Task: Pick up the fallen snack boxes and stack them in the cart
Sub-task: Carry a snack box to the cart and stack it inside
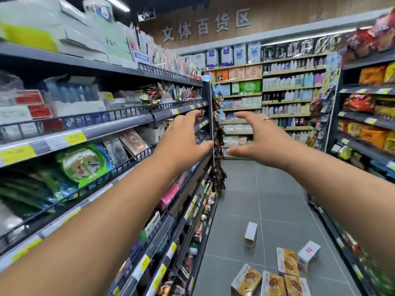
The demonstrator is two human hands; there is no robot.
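The left grip [183, 137] and the right grip [259, 139] reach out at arm's length, side by side, with their thumbs pointing toward each other across a small gap. Both are released: the fingers are spread and gently arched, holding nothing and touching nothing. A thin ring [267, 119] sits on one finger of the right grip.

Well below the grips, the snack boxes [287, 261] lie scattered on the grey tiled floor [267, 199]. They are rectangular cardboard cartons. A small white one [250, 231] lies alone, nearest beneath the right grip. Further down, a white box with a red mark [308, 253] touches a flat yellow printed carton. Three more yellow cartons [246, 279] lie close together at the bottom edge.

To the left of the left grip, dark metal shelves [106, 130] with wire front rails hold packaged goods, among them a round green toy clock [85, 163]. To the right of the right grip, another shelf unit [363, 150] holds glossy orange and red bags [373, 135], blurred.
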